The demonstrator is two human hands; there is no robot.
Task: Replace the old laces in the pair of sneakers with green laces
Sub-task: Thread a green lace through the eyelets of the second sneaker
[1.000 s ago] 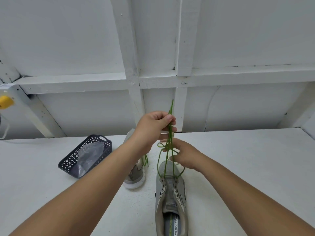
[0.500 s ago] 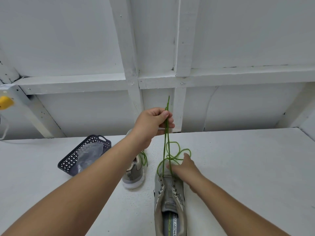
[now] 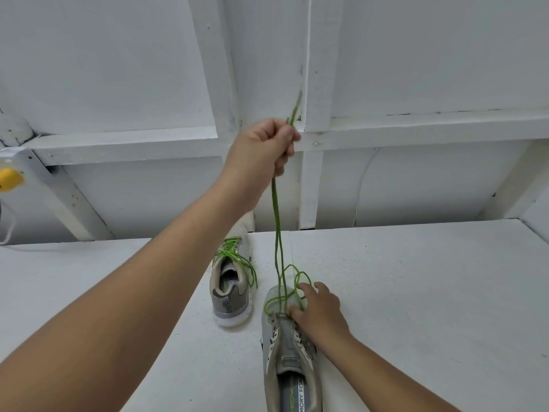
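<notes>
A grey sneaker (image 3: 292,364) lies near me on the white table (image 3: 416,292), toe pointing away. Two strands of a green lace (image 3: 277,233) rise from its front eyelets. My left hand (image 3: 264,144) grips both strands high above the shoe, and the lace end sticks out above my fist. Slack loops of lace lie over the toe. There my right hand (image 3: 320,310) presses down on the shoe with spread fingers, thumb by the front eyelets. A second grey sneaker (image 3: 230,289), laced in green, stands to the left and further back.
A white wall with wooden beams (image 3: 312,173) stands right behind the table. A yellow object (image 3: 9,179) is fixed at the far left. My left forearm crosses the left half of the table and hides what lies under it.
My left hand has risen well higher, pulling the green strands up and taut. My right hand dropped from the lace onto the shoe's toe. The dark basket is now hidden behind my left arm.
</notes>
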